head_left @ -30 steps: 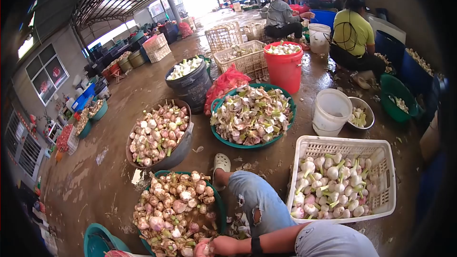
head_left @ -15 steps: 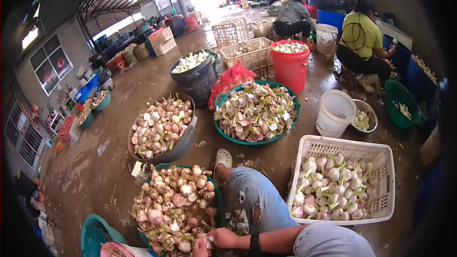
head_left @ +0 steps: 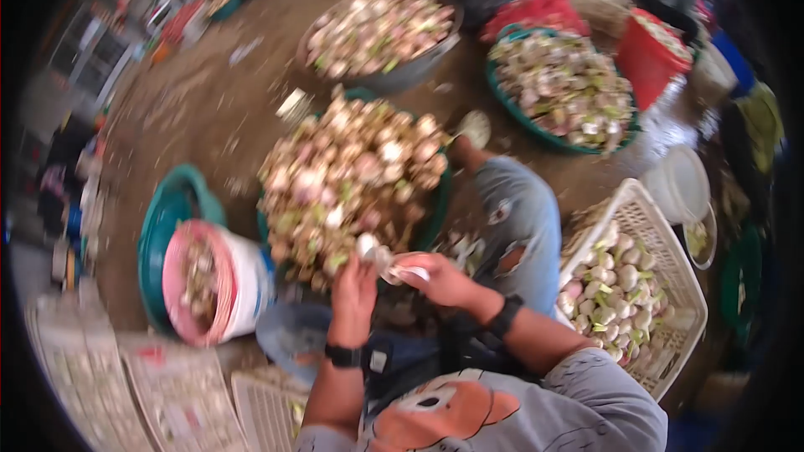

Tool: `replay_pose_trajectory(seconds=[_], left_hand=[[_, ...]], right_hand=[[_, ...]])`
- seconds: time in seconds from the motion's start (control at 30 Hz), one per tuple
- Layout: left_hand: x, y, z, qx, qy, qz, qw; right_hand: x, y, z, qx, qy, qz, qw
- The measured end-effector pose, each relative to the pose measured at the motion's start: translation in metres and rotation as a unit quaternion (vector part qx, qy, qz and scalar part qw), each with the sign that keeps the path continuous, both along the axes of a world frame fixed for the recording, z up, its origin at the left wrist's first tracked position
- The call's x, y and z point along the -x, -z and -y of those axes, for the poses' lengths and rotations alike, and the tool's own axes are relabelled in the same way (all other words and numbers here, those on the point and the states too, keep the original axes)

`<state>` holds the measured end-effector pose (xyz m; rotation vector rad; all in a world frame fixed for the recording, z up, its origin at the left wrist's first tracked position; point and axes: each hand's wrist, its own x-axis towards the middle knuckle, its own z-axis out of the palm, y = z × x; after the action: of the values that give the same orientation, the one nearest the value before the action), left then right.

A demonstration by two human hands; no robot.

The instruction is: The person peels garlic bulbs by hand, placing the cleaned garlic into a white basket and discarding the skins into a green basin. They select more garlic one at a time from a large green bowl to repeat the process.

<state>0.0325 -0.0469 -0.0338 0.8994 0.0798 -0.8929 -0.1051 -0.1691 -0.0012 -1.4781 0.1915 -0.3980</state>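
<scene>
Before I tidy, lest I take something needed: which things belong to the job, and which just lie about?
Likely the job: whitish garlic between left hand and right hand; round green plastic tub of brownish garlic; white rectangular plastic crate of cleaner garlic.

Seemingly lying about: crumpled red bag; pale flat scrap.

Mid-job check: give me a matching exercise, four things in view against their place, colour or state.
Things
1. Garlic bulb
2. Crate on the right
3. Jeans
4. Wristbands

Matches
A. Torn at the knee
B. Black
C. By the fingertips of the left hand
D. White, with loose garlic inside

Pairs: 1-C, 2-D, 3-A, 4-B
</scene>
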Motion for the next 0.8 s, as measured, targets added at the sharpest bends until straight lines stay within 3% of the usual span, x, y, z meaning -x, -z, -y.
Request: replay_pose_trajectory(seconds=[0.03, 0.07, 0.13, 0.2, 0.27, 0.3, 0.33, 0.37, 0.4, 0.47, 0.5, 0.53, 0.57, 0.6, 0.67, 0.73, 0.77, 0.8], left_hand=[[-0.003, 0.001, -0.001, 0.004, -0.049, -0.082, 0.995], [-0.007, 0.0, -0.004, 0.019, -0.092, -0.16, 0.983], [-0.013, 0.0, -0.022, 0.113, -0.056, -0.249, 0.96], [-0.016, -0.006, -0.023, 0.062, -0.096, -0.266, 0.957], [-0.028, 0.006, -0.032, 0.098, -0.04, -0.251, 0.962], [-0.029, -0.002, -0.031, 0.062, -0.052, -0.217, 0.973], [-0.025, -0.011, -0.026, 0.064, -0.049, -0.22, 0.972], [-0.02, -0.021, -0.02, -0.029, -0.073, -0.114, 0.99], [-0.014, -0.031, -0.014, -0.12, -0.093, -0.006, 0.988], [-0.001, -0.031, -0.013, -0.118, 0.025, 0.159, 0.98], [0.007, -0.036, -0.006, -0.102, 0.025, 0.192, 0.976], [0.014, -0.043, 0.0, -0.086, 0.024, 0.225, 0.97], [0.013, -0.043, 0.002, -0.089, 0.024, 0.255, 0.963], [0.009, -0.045, 0.001, -0.087, 0.021, 0.255, 0.963], [-0.001, -0.049, -0.007, -0.135, -0.046, 0.261, 0.955], [-0.011, -0.047, -0.015, -0.163, -0.061, 0.218, 0.96], [-0.012, -0.042, -0.015, -0.173, -0.069, 0.19, 0.964], [-0.013, -0.039, -0.014, -0.18, -0.077, 0.165, 0.967]], right_hand=[[0.005, -0.004, -0.003, 0.105, -0.001, 0.094, 0.99], [0.013, -0.007, -0.004, 0.082, 0.025, 0.108, 0.99], [0.025, -0.024, 0.009, -0.088, 0.051, 0.108, 0.989], [0.03, -0.041, 0.028, -0.162, 0.092, 0.118, 0.975], [0.032, -0.025, 0.04, -0.164, 0.03, 0.07, 0.984], [0.029, -0.035, 0.039, 0.114, -0.072, -0.087, 0.987], [0.024, -0.045, 0.035, 0.38, -0.165, -0.236, 0.879], [0.017, -0.035, 0.029, 0.38, -0.162, -0.242, 0.878], [0.006, -0.01, 0.021, 0.308, -0.091, -0.202, 0.925], [-0.012, 0.025, 0.01, 0.163, 0.045, -0.114, 0.979], [-0.022, 0.021, 0.01, -0.147, -0.013, -0.182, 0.972], [-0.033, 0.016, 0.014, -0.442, -0.066, -0.229, 0.865], [-0.037, 0.036, 0.023, -0.519, -0.076, -0.166, 0.835], [-0.038, 0.018, 0.033, -0.564, -0.12, -0.041, 0.816], [-0.021, -0.046, 0.057, -0.532, -0.348, 0.196, 0.746], [-0.039, -0.038, 0.076, -0.471, -0.218, 0.19, 0.833], [-0.057, -0.029, 0.086, -0.336, -0.126, 0.05, 0.932], [-0.077, -0.012, 0.089, -0.105, -0.12, -0.055, 0.986]])
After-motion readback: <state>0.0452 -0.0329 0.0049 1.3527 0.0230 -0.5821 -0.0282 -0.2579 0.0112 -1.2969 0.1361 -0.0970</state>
